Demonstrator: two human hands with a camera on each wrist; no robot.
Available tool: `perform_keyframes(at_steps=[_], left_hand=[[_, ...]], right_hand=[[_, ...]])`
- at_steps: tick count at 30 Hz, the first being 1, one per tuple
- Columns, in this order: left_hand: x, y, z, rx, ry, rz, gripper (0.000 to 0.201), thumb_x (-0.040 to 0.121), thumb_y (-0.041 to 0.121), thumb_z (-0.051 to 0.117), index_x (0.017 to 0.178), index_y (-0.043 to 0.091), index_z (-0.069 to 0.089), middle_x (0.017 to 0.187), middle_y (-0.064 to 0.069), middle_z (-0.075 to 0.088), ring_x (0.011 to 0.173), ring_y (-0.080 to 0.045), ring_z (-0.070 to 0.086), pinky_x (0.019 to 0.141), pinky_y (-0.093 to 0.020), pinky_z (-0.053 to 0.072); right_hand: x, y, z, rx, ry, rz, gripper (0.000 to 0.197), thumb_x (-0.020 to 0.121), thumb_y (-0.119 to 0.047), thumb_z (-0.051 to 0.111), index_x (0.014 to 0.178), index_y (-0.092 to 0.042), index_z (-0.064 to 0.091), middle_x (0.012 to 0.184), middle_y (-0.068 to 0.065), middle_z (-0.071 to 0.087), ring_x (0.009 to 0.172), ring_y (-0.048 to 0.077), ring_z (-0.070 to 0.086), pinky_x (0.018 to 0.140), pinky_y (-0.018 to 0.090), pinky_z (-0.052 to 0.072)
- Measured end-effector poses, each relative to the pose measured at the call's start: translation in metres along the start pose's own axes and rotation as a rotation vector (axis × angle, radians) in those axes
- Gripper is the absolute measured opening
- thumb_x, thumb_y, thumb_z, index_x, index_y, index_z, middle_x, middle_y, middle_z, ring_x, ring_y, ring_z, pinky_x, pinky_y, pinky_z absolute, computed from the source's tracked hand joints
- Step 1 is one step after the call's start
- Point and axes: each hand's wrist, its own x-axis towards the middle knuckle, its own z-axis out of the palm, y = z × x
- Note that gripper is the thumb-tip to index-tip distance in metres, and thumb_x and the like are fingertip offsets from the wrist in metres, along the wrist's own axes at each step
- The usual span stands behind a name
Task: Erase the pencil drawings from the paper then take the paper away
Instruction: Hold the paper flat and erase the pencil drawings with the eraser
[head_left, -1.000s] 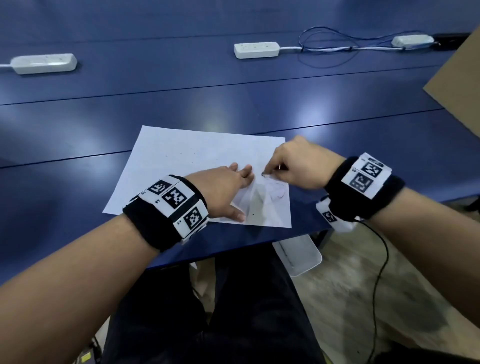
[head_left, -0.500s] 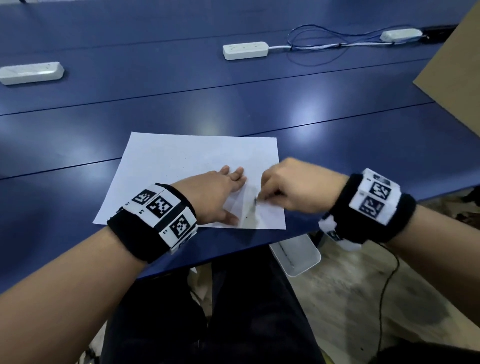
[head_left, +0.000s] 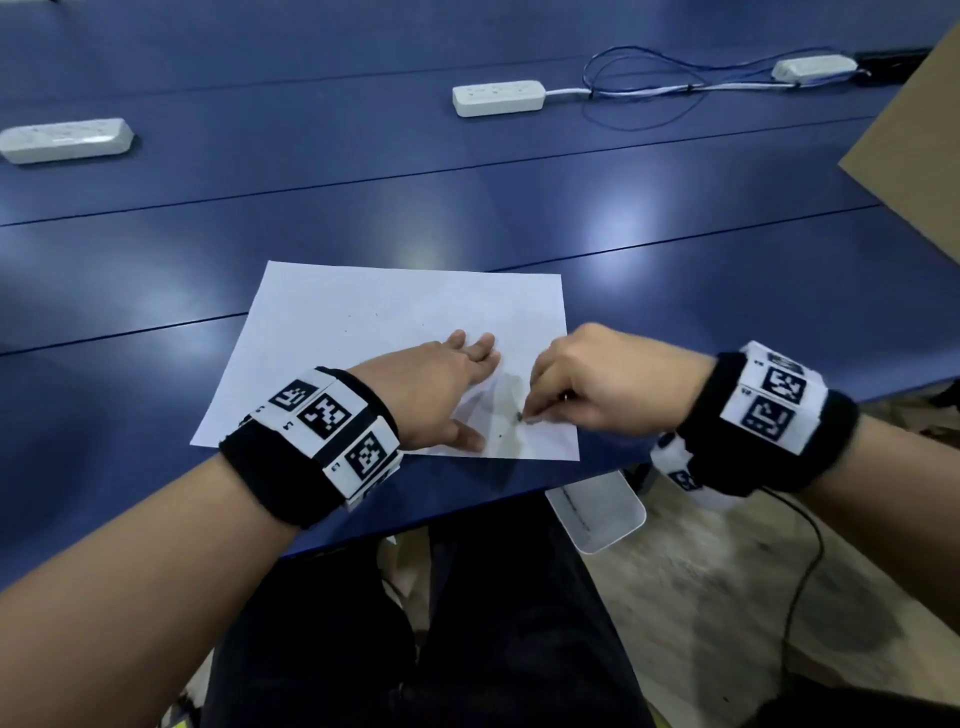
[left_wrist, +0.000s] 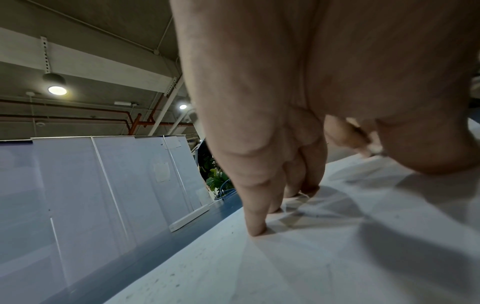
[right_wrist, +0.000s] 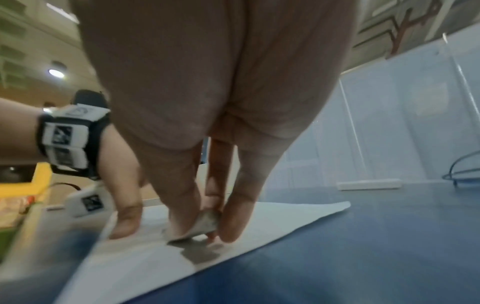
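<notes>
Right hand (head_left: 602, 384) rubbing eraser (right_wrist: 205, 224) on paper (head_left: 374, 322), blue table (head_left: 467, 208)

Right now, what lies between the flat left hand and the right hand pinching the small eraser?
Head view: only white paper, with shadow and dark specks, between left hand and right hand holding the eraser.

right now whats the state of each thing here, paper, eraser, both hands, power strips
paper: flat on the blue table, near its front edge, grey smudge by the eraser
eraser: pinched, pressed on the paper
right hand: fingers curled, grip on the eraser
left hand: fingers straight, pressing the paper down
power strips: three lying on the table; whether anything is plugged in is unclear
</notes>
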Motion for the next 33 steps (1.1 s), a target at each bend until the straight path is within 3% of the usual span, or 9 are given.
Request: perform_keyframes(at_steps=[4,6,10,15,20,22,27,31,33], left_hand=[[-0.002,0.0,-0.001,0.002,0.003,0.004,0.096,0.087,0.05,0.062,0.155,0.018,0.002,0.161,0.001,-0.009,0.149,-0.02,-0.002,0.117,-0.029,0.009],[-0.003,0.001,-0.001,-0.006,0.008,0.0,0.097,0.086,0.049,0.063,0.155,0.018,0.002,0.161,0.001,-0.009,0.149,-0.02,-0.002,0.117,-0.028,0.009],[-0.003,0.003,-0.001,-0.017,-0.002,-0.005,0.097,0.086,0.048,0.064,0.155,0.017,0.003,0.161,0.0,-0.009,0.149,-0.02,-0.003,0.117,-0.027,0.007],[-0.003,0.002,-0.001,-0.021,0.0,0.001,0.097,0.087,0.048,0.063,0.155,0.018,0.001,0.161,0.002,-0.01,0.149,-0.02,-0.003,0.117,-0.027,0.007],[-0.003,0.003,0.0,-0.024,0.001,-0.004,0.097,0.086,0.048,0.064,0.155,0.017,0.002,0.161,0.001,-0.009,0.149,-0.02,-0.003,0.117,-0.028,0.008],[-0.003,0.003,-0.001,-0.019,-0.006,-0.003,0.097,0.087,0.048,0.063,0.155,0.017,0.002,0.161,0.001,-0.01,0.149,-0.02,-0.003,0.117,-0.028,0.008],[-0.003,0.003,-0.003,-0.019,-0.017,-0.004,0.097,0.087,0.048,0.063,0.155,0.018,0.001,0.161,0.001,-0.01,0.149,-0.02,-0.004,0.117,-0.027,0.007],[-0.003,0.003,-0.003,-0.017,-0.01,-0.006,0.097,0.087,0.049,0.063,0.155,0.017,0.002,0.161,0.001,-0.01,0.149,-0.02,-0.003,0.117,-0.027,0.007],[-0.003,0.003,-0.002,-0.006,-0.016,-0.005,0.096,0.087,0.049,0.062,0.155,0.016,0.002,0.161,0.0,-0.01,0.149,-0.021,-0.003,0.117,-0.027,0.008]], right_hand=[[0.02,0.024,-0.016,-0.07,0.105,0.192,0.024,0.083,-0.022,0.056,0.098,-0.029,0.073,0.092,-0.007,0.073,0.09,0.018,0.064,0.081,0.032,0.051],[0.016,0.015,-0.013,-0.079,0.099,0.123,0.023,0.083,-0.022,0.056,0.097,-0.027,0.074,0.092,-0.005,0.072,0.089,0.019,0.064,0.079,0.029,0.05],[-0.001,-0.011,-0.002,-0.02,-0.013,0.005,0.021,0.084,-0.029,0.055,0.095,-0.027,0.073,0.091,-0.007,0.07,0.085,0.019,0.063,0.075,0.035,0.052],[0.023,0.022,-0.022,-0.148,0.081,0.218,0.023,0.086,-0.021,0.056,0.101,-0.027,0.073,0.096,-0.005,0.073,0.094,0.021,0.063,0.081,0.031,0.051],[-0.005,-0.008,-0.002,-0.041,-0.034,-0.02,0.02,0.084,-0.026,0.057,0.097,-0.028,0.072,0.094,-0.008,0.069,0.087,0.018,0.063,0.076,0.035,0.052],[-0.007,-0.008,0.0,-0.027,-0.044,-0.019,0.018,0.085,-0.028,0.058,0.097,-0.028,0.072,0.094,-0.009,0.069,0.087,0.017,0.062,0.076,0.034,0.051],[0.018,0.023,-0.016,-0.083,0.092,0.187,0.021,0.084,-0.022,0.059,0.099,-0.029,0.073,0.094,-0.006,0.073,0.091,0.02,0.064,0.081,0.03,0.05],[-0.003,-0.004,-0.004,-0.017,0.026,0.023,0.018,0.083,-0.025,0.06,0.095,-0.027,0.074,0.092,-0.006,0.07,0.084,0.017,0.064,0.076,0.032,0.051],[-0.008,-0.008,0.003,0.0,-0.002,0.024,0.02,0.084,-0.029,0.057,0.096,-0.029,0.072,0.092,-0.008,0.07,0.085,0.017,0.064,0.075,0.035,0.052]])
